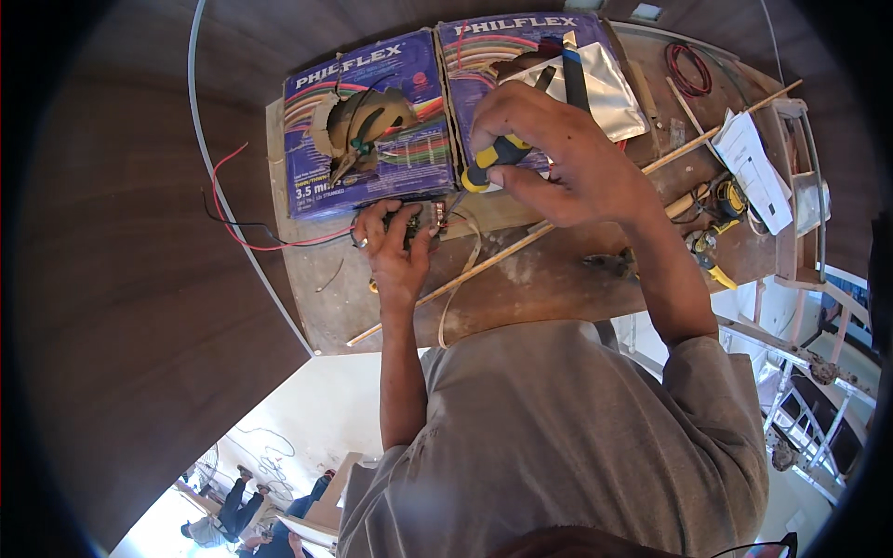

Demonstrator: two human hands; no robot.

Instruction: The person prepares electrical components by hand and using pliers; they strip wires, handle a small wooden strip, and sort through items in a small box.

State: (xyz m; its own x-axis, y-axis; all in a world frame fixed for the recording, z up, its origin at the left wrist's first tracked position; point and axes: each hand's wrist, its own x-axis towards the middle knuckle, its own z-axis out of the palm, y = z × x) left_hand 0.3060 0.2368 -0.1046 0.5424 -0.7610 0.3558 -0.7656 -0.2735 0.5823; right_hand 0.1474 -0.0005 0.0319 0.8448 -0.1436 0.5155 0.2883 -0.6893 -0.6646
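Observation:
My right hand (577,167) grips a yellow-and-black screwdriver (502,158) by its handle. Its shaft slants down toward a small electrical part with a terminal block (438,215), though I cannot tell whether the tip touches it. Fingers of my left hand (398,256) close around this part and hold it on the wooden board, covering much of it. A red wire (279,247) and a black wire (244,223) run out to the left from beneath those fingers. Just beyond, green-handled pliers (358,144) lie on a torn purple wire box (307,186).
A second purple box (465,60) carries a silver sheet (609,88) and a dark cutter (575,79). A long thin stick (502,259) crosses the board (521,293). Rightward lie papers (755,172), a red wire coil (686,70) and yellow-handled pliers (712,260). People (233,516) are at lower left.

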